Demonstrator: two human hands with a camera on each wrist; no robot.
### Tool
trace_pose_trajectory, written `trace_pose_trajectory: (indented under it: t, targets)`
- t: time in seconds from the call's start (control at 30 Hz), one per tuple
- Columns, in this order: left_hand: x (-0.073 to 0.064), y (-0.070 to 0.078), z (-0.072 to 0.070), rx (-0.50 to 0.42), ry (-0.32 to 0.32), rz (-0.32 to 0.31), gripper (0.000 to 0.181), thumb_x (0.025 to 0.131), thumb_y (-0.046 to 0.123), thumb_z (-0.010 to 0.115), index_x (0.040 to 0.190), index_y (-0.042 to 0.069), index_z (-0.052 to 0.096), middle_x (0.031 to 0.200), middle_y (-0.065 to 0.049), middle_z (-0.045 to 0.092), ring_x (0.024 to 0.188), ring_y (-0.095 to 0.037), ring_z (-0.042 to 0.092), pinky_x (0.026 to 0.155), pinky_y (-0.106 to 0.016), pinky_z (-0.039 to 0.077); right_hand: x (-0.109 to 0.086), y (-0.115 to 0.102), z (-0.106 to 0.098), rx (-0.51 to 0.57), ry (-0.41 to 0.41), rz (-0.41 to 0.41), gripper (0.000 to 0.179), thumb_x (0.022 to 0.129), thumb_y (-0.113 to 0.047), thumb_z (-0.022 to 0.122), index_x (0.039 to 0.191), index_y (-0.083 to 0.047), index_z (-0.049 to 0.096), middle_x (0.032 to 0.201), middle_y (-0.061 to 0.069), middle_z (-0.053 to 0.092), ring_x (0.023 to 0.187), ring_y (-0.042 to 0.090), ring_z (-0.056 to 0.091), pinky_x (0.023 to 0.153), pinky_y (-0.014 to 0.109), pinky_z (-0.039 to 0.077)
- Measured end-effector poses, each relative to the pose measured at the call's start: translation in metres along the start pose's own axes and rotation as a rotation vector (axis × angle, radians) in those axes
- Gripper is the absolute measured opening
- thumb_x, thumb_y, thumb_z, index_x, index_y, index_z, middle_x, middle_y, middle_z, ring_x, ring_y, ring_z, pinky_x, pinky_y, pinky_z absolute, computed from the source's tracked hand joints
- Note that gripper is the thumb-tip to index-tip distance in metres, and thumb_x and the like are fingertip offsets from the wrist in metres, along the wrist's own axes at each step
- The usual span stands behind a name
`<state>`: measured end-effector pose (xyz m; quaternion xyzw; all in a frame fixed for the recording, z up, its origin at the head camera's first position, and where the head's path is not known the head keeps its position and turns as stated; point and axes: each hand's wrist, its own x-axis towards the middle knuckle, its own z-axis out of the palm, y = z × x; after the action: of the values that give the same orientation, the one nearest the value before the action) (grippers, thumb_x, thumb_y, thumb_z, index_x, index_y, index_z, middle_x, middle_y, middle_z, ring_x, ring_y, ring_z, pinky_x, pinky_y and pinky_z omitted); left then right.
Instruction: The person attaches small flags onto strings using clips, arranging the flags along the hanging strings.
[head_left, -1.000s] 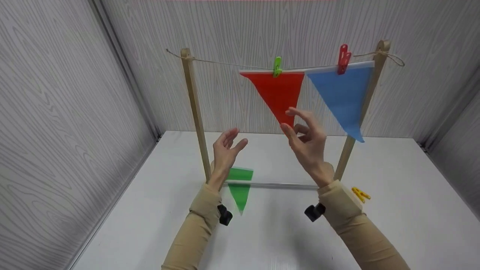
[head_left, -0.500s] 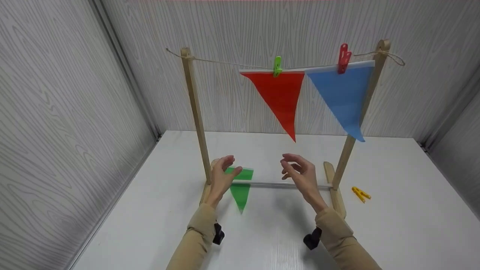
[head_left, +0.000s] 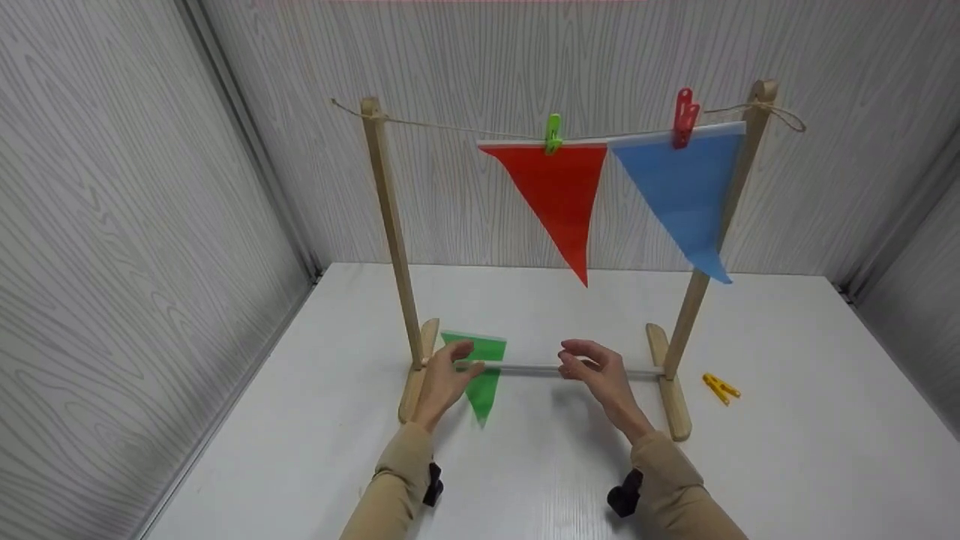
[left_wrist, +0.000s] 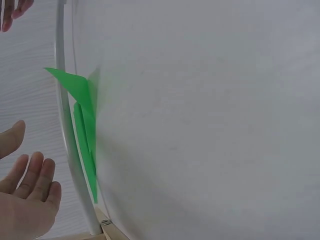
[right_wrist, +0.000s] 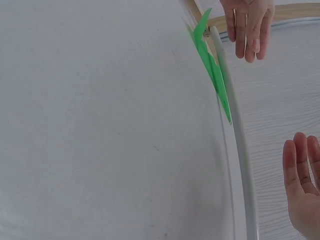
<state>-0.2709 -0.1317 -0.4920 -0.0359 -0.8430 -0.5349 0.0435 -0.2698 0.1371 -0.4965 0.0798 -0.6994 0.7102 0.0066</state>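
Observation:
My left hand hovers by the green pennant, thumb and fingers apart with nothing between them. That pennant lies under the stand's white crossbar; the left wrist view shows the green pennant bent up at one end. To the right, my right hand is above the crossbar, its fingers loosely bent and holding nothing. A red pennant hangs from the string under a green clothespin. Beside it hangs a blue pennant under a red clothespin.
Two wooden posts with flat feet hold up the string. A yellow clothespin lies on the white table right of the stand. Wood-patterned panels enclose the table at the back and sides.
Both hands have come down from beside the red pennant to just above the crossbar. The right hand has left the red pennant's tip, which now hangs free.

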Motion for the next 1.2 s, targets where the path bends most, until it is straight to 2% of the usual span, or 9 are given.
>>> trace_pose_trajectory:
  t: [0.23, 0.33, 0.5, 0.7, 0.9, 1.2]
  targets:
    - [-0.004, -0.006, -0.001, 0.182, -0.117, 0.108, 0.040, 0.093, 0.006, 0.070, 0.130, -0.006, 0.059, 0.131, -0.022, 0.064, 0.126, -0.038, 0.059, 0.110, -0.051, 0.046, -0.002, 0.010, -0.004, 0.007, -0.134, 0.032, 0.038, 0.100, -0.012, 0.062, 0.131, 0.009, 0.056, 0.126, 0.028, 0.065, 0.105, 0.020, 0.072, 0.091, 0.028, 0.059]
    - [-0.004, -0.008, -0.002, 0.222, -0.157, 0.119, 0.039, 0.093, 0.006, 0.069, 0.130, -0.004, 0.060, 0.131, -0.020, 0.065, 0.126, -0.036, 0.059, 0.111, -0.049, 0.046, -0.002, 0.013, -0.005, 0.027, -0.166, 0.072, 0.044, 0.100, -0.014, 0.063, 0.134, 0.012, 0.052, 0.128, 0.029, 0.064, 0.107, 0.020, 0.071, 0.095, 0.030, 0.058]
    - [-0.007, -0.009, -0.003, 0.260, -0.205, 0.113, 0.034, 0.092, 0.007, 0.071, 0.125, 0.000, 0.065, 0.126, -0.016, 0.068, 0.123, -0.033, 0.062, 0.108, -0.049, 0.048, -0.002, 0.020, -0.006, 0.050, -0.200, 0.154, 0.049, 0.099, -0.016, 0.064, 0.136, 0.014, 0.050, 0.129, 0.025, 0.066, 0.110, 0.020, 0.071, 0.098, 0.031, 0.057]
    - [-0.008, -0.012, -0.002, 0.314, -0.222, 0.130, 0.030, 0.092, 0.009, 0.072, 0.120, 0.001, 0.067, 0.121, -0.014, 0.070, 0.118, -0.031, 0.063, 0.106, -0.048, 0.050, -0.002, 0.026, -0.009, 0.096, -0.247, 0.216, 0.050, 0.099, -0.016, 0.064, 0.136, 0.014, 0.050, 0.131, 0.021, 0.066, 0.118, 0.022, 0.068, 0.104, 0.034, 0.054]
    - [-0.009, -0.016, -0.002, 0.350, -0.231, 0.138, 0.027, 0.089, 0.007, 0.074, 0.115, 0.000, 0.069, 0.118, -0.014, 0.069, 0.115, -0.031, 0.062, 0.103, -0.049, 0.050, -0.004, 0.030, -0.011, 0.111, -0.262, 0.228, 0.048, 0.100, -0.015, 0.063, 0.136, 0.013, 0.051, 0.135, 0.023, 0.063, 0.123, 0.024, 0.066, 0.107, 0.034, 0.052]
    - [-0.008, -0.016, -0.001, 0.363, -0.255, 0.134, 0.028, 0.088, 0.007, 0.076, 0.114, 0.000, 0.068, 0.117, -0.013, 0.069, 0.111, -0.030, 0.063, 0.099, -0.048, 0.052, -0.006, 0.032, -0.011, 0.071, -0.266, 0.210, 0.044, 0.101, -0.013, 0.060, 0.136, 0.012, 0.051, 0.132, 0.022, 0.064, 0.116, 0.018, 0.067, 0.101, 0.028, 0.052]
